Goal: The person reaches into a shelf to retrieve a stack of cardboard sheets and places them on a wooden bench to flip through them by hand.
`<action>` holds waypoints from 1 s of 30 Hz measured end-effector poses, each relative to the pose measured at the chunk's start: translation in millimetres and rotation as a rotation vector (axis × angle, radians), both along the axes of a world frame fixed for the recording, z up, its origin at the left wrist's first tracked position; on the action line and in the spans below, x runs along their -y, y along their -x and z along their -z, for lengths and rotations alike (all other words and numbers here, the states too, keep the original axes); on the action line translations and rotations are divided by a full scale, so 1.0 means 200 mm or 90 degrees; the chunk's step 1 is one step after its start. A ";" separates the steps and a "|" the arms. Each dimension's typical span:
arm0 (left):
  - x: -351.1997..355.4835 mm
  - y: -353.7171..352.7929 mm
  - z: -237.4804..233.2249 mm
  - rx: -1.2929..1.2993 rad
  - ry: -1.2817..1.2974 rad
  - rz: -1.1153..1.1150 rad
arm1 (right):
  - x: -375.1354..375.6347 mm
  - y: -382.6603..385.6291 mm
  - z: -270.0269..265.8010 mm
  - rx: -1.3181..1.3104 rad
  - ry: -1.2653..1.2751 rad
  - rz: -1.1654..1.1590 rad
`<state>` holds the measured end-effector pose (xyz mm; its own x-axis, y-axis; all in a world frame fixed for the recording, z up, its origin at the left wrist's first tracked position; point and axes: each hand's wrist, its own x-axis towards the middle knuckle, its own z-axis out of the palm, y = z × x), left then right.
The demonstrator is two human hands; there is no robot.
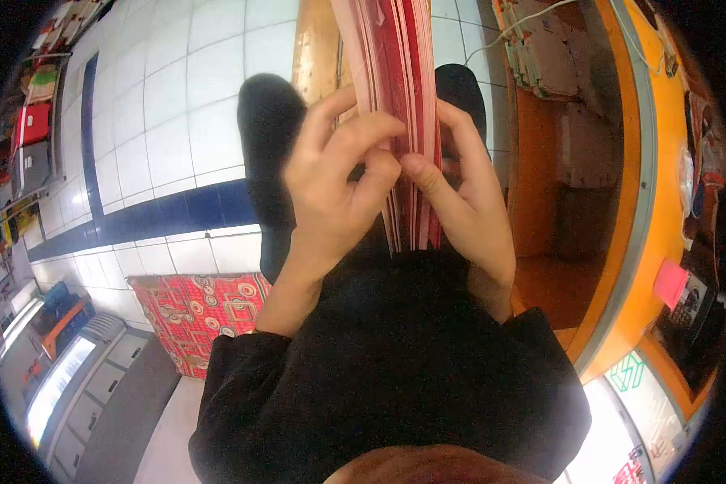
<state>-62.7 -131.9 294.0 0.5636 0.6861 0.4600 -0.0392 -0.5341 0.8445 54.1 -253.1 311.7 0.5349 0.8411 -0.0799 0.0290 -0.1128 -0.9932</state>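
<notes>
Sleeves, black, part of the top (pixel 395 347) I have closest at the bottom edge, with a reddish-brown patch (pixel 436 468) below it; can't tell what that is. Past the top, both bare hands are on the stack (pixel 395 56): thin red and pink layers, long edges facing me, running from the upper edge down to the front of the top, between the hands.

Left hand (pixel 339 169) is gripping the stack from the left side, index and thumb bent in at the layer edges, other fingers partly hidden by the hand and stack. Right hand (pixel 468 194) is gripping it too, thumb on the near edges, fingers round the right side. Thumbs near each other. I can't tell whether the layers are paper or cloth.

Beyond the hands I get dark legs (pixel 270 121) either side of the stack, wood (pixel 319 48) partly behind it. Floor (pixel 169 105) is white tile with a blue band (pixel 169 214). Red patterned cloth (pixel 210 315) hangs or lies by the left forearm; can't confirm which.

Right side: orange counter (pixel 657 194), grey edge strip, pink block (pixel 671 282) on it beside a dark keyed device (pixel 692 306). White cable (pixel 500 36) runs near layered material (pixel 524 48), upper right.

Far left: grey drawers (pixel 97 387), red box (pixel 32 125), clutter too small to make out.
</notes>
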 end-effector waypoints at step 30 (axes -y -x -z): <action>-0.02 -0.02 -0.03 0.016 -0.036 0.018 | 0.01 0.00 0.01 -0.001 0.003 0.005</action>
<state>-59.5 -128.4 300.2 0.5705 0.6421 0.5121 -0.0764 -0.5793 0.8115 53.1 -254.5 310.0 0.5412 0.8366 -0.0851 0.0263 -0.1180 -0.9927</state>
